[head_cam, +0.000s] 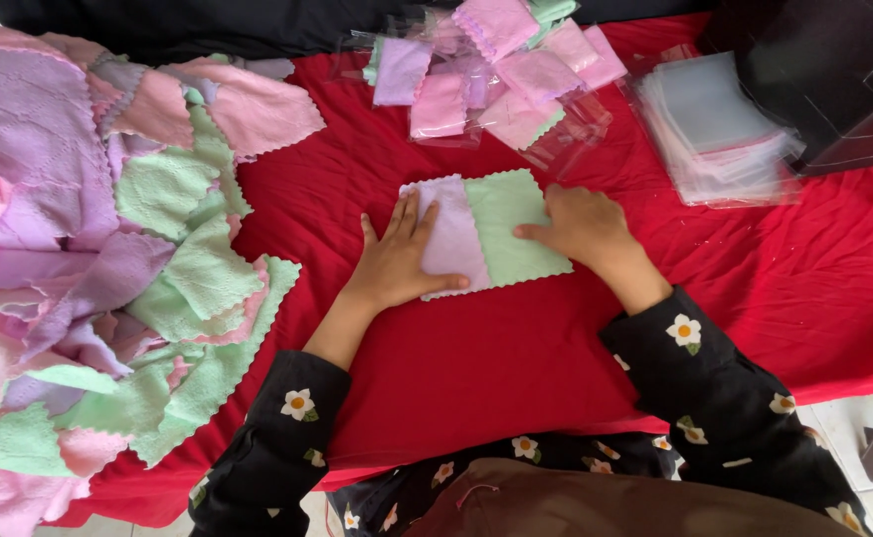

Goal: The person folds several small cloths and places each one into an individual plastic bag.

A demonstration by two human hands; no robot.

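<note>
Left hand (397, 261): flat, palm down, fingers spread open, pressing on lilac cloth (448, 237); grips nothing.
Right hand (584, 225): fingers loosely curled, tips pressing on green cloth (512, 225) near its right edge; no grip, just resting on top.
Lilac cloth: small, zigzag-cut edge, lies flat mid-table, a bit toward far edge; left half of the pair.
Green cloth: same cut, flat, right beside lilac one, touching along a straight seam down the middle; can't tell which overlaps.
Table (516, 368): covered w/ red fabric, carries everything.
Loose cloth heap (108, 268): big pile at left edge, pink, lilac, green mixed, crumpled, spilling toward near left corner; well apart from the pair.
Bagged cloths (486, 75): cluster at far edge, centre; folded pink, lilac and green pieces in clear bags, near the pair but not touching.
Empty clear bags (720, 134): flat stack toward far right corner, just beside bagged cloths.
Black box (834, 75): at far right corner, sits over back of the bag stack.
Sleeves (715, 398): black w/ white flowers, both forearms reaching in from near edge.
</note>
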